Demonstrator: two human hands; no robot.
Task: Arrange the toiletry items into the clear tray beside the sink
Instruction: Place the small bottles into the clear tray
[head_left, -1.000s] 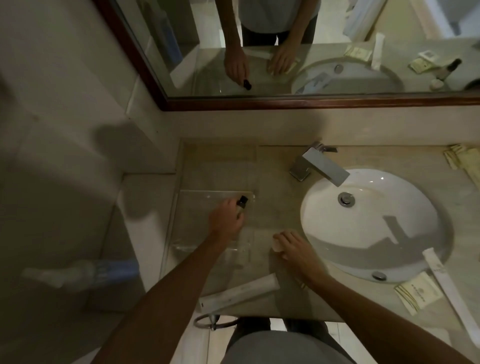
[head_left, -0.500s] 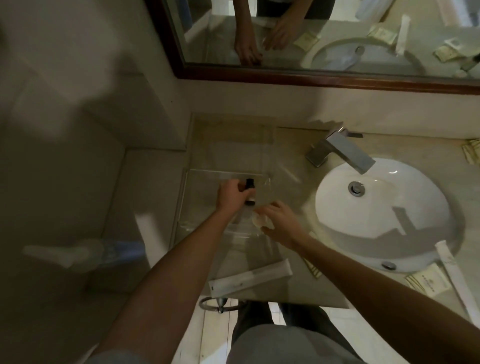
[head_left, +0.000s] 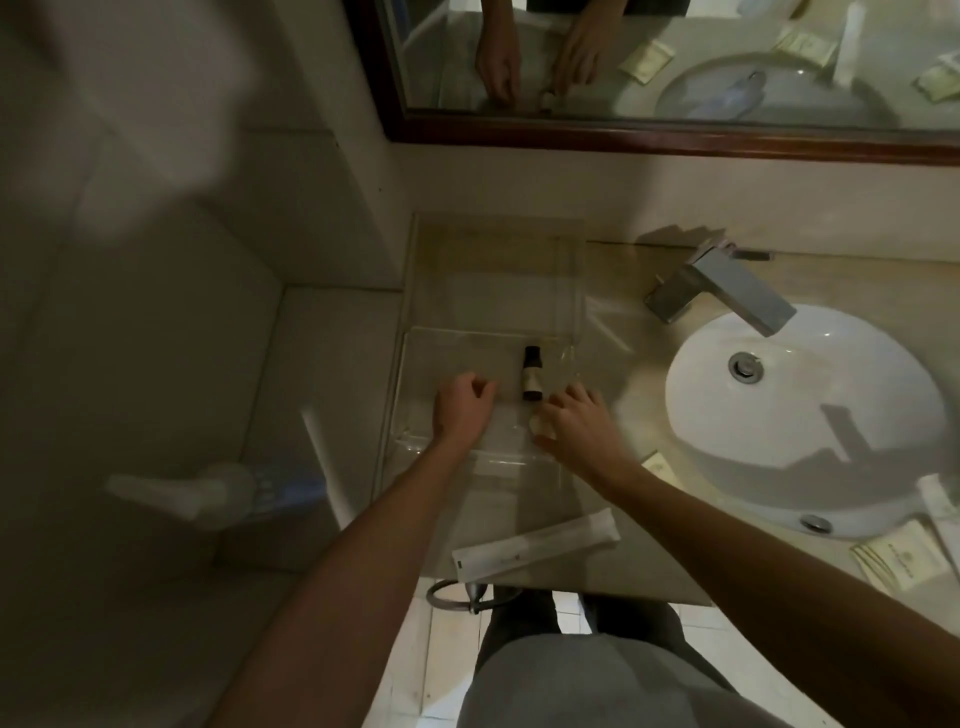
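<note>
A clear tray (head_left: 415, 364) lies on the counter left of the sink (head_left: 800, 415). A small dark bottle (head_left: 531, 373) with a black cap lies flat inside it, cap pointing away from me. My left hand (head_left: 462, 408) hovers just left of the bottle, fingers loosely curled, holding nothing. My right hand (head_left: 576, 423) rests at the tray's right side with a small pale round item (head_left: 543, 426) under its fingertips. A long white packet (head_left: 535, 545) lies on the counter near the front edge.
A square chrome faucet (head_left: 722, 286) stands behind the sink. Cream sachets (head_left: 893, 561) and a white strip (head_left: 940, 499) lie right of the sink, and another sachet (head_left: 657, 465) shows beside my right forearm. A framed mirror (head_left: 675, 130) hangs above. A towel ring (head_left: 457, 592) hangs below the counter.
My left hand laid the dark bottle down in the tray and let go, drawing back to the left. My right hand carried the pale item from the counter up to the tray.
</note>
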